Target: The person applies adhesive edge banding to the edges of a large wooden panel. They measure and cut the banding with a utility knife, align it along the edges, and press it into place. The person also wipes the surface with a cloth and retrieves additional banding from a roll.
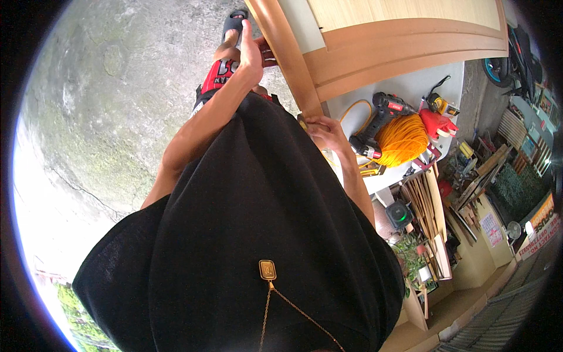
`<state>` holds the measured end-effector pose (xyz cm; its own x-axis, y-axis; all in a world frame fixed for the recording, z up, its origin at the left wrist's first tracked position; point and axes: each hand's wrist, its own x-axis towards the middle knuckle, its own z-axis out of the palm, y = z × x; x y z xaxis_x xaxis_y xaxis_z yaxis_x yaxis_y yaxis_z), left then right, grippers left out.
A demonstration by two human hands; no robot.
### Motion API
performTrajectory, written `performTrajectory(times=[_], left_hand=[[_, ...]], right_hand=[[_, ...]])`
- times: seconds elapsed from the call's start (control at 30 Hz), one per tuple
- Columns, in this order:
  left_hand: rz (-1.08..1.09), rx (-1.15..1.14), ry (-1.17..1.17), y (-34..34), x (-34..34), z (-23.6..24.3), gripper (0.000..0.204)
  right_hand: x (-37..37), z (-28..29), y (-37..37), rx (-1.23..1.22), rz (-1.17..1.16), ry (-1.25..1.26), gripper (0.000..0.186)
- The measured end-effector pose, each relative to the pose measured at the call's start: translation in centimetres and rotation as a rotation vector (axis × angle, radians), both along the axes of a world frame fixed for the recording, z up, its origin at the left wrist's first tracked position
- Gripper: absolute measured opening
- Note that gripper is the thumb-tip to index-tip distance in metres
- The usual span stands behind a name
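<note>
A brown wooden frame with a pale panel set in it stretches across the top right. My left hand is at the frame's left edge, thumb stretched out and fingers apart against the wood. My right hand is bent round the frame's lower corner, its fingers closed. A small dark and yellowish piece shows at those fingertips, too little of it visible to name. Just right of that hand lie a cordless drill, a second power tool and a coil of orange cord.
A white tabletop bears the tools, a tape measure and a red item. Wood strips, a black device with a green light and plants are beyond. Concrete floor spreads on the left.
</note>
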<state>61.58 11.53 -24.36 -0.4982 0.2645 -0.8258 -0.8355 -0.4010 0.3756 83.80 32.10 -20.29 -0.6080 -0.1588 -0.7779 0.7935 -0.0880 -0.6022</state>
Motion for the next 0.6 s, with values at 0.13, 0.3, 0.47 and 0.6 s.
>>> performTrajectory(times=[0.13, 0.3, 0.47, 0.6], left_hand=[[-0.003, -0.003, -0.014, -0.1, 0.0, 0.2, 0.109], [-0.014, -0.004, -0.001, -0.1, 0.0, 0.3, 0.109], [-0.011, 0.001, -0.011, 0.0, -0.1, 0.5, 0.109], [0.001, -0.016, -0.026, 0.1, -0.1, 0.6, 0.106]], right_hand=[[-0.1, 0.5, -0.3, -0.014, -0.045, -0.031, 0.03], [0.8, -1.2, 0.2, -0.019, -0.002, 0.019, 0.031], [0.1, -0.2, 0.0, -0.017, -0.013, -0.031, 0.031], [-0.1, 0.0, -0.4, -0.004, -0.038, -0.045, 0.032]])
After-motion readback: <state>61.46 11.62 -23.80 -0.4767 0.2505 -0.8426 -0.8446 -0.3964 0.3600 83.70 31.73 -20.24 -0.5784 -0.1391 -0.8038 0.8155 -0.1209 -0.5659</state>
